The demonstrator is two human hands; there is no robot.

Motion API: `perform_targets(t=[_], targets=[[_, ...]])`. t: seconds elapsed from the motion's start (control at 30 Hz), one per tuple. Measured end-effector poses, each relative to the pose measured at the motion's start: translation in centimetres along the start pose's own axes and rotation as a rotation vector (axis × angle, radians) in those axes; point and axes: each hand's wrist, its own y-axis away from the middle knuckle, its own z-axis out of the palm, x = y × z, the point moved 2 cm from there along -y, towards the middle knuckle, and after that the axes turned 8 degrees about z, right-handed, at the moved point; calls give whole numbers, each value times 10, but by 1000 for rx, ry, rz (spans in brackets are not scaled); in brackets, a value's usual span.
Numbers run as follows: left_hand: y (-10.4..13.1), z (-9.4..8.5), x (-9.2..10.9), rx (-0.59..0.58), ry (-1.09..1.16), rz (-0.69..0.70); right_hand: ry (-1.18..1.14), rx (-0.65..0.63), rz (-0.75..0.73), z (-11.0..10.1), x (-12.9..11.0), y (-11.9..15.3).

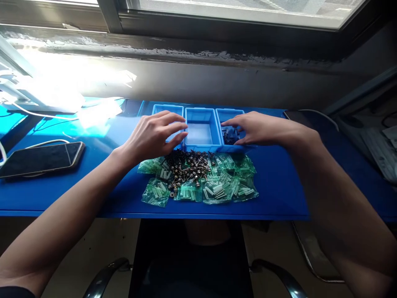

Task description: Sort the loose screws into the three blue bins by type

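My left hand (159, 133) hovers over the left blue bin (169, 107), thumb and fingers apart and nothing visible in them. That bin's inside is mostly hidden behind the hand. Over the right blue bin (229, 111) is my right hand (252, 127), its thumb and fingers spread at the small black screws (228, 138) inside. The middle blue bin (200, 129) shows a bare floor. In front of the bins lies a heap of dark and brassy screws (190, 167), with green plastic bags (217, 190) of pale little rods around it.
A phone (43, 159) with a white cable lies at the left of the blue table (279, 194). Another dark phone-like device (293, 116) lies at the back right. Bright light glares at the back left; a wall and window stand behind. Chair armrests (107, 277) are below the table edge.
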Motion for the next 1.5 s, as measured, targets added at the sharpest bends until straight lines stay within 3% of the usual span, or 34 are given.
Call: perform_targets(t=[0.13,0.3,0.77,0.97,1.13,1.37,1.5], targets=[[1,6,6,-74,8,25,94,-128,-4,9,-7,-17],[0,9,6,-53,30,27,-32,-191,32,13,-14,-19],[1,3,2,-11,123,106,-168,7,-40,19,-16,-16],[1,2,5,43,90,139,-203,16,-32,14,-18,-12],[1,5,4,-4,83,101,-267,10,-23,12,-11,-13],[-1,4,2,42,164,30,-416,103,-82,-13,-10,9],[0,3,0,58,166,25,-467,218,-183,-26,-40,30]])
